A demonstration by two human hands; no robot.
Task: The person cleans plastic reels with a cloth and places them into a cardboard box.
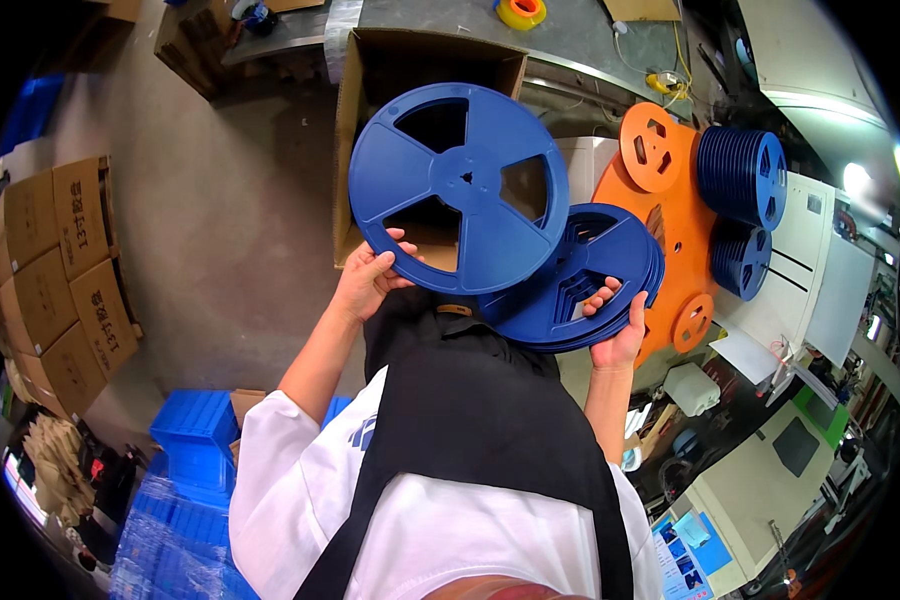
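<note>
We note the left hand gripping a single large blue reel by its lower rim, fingers curled over the edge, holding it raised and face-on to the camera. The reel stands in front of an open cardboard box, which rests against a grey bench. We find the right hand clasped around a stack of blue reels, thumb and fingers over the lower right rim; the stack is tilted and sits just behind and below the single reel, overlapping its lower right edge. Whether the two touch, we cannot tell. To the right of the stack we record large orange reels and further blue reel stacks on a white surface. Blue plastic crates lie at lower left, and stacked cardboard cartons stand at the far left on the floor.
</note>
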